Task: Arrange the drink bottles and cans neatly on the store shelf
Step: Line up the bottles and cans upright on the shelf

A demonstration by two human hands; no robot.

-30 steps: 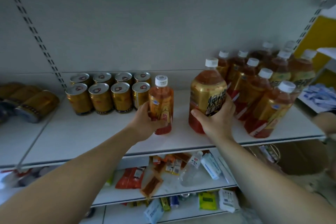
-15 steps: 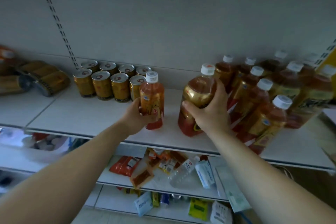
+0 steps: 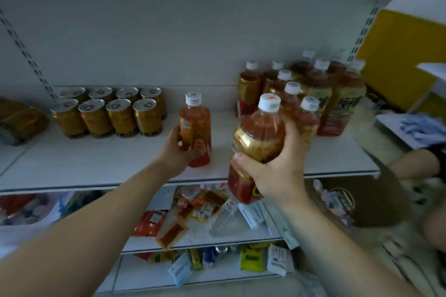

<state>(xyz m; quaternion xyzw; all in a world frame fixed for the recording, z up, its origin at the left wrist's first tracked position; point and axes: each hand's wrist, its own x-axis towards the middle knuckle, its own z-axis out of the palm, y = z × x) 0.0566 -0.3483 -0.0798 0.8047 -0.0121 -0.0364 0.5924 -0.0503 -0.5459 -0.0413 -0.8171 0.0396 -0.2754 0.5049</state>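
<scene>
Head view: the top shelf (image 3: 101, 161) is partly in order. Eight gold cans (image 3: 121, 117) stand upright in two tight rows of four at the back left. A cluster of tea bottles (image 3: 311, 89) with white caps stands at the back right, packed close but not in clean rows. Between the two groups the shelf is bare except for one small orange bottle (image 3: 196, 128), which stands upright near the front edge.

The left hand (image 3: 177, 152) holds this small bottle, with its fingers (image 3: 175, 133) wrapped round the label. The right hand (image 3: 272, 173) grips a large gold-labelled bottle (image 3: 257, 144), fingers (image 3: 293, 134) curled over its shoulder. This bottle is tilted a little and lifted clear, with its base hanging in front of and below the shelf edge.

Both bottles have yet to be placed, probably in the gap or against the right-hand cluster. At the far left, a few gold cans lying on their sides (image 3: 21, 120) also need standing up.

The lower shelf (image 3: 200, 240) holds a loose jumble of snack packets and a clear plastic bottle lying flat. The bottom shelf (image 3: 217, 275) holds more small packets, which are also scattered.
</scene>
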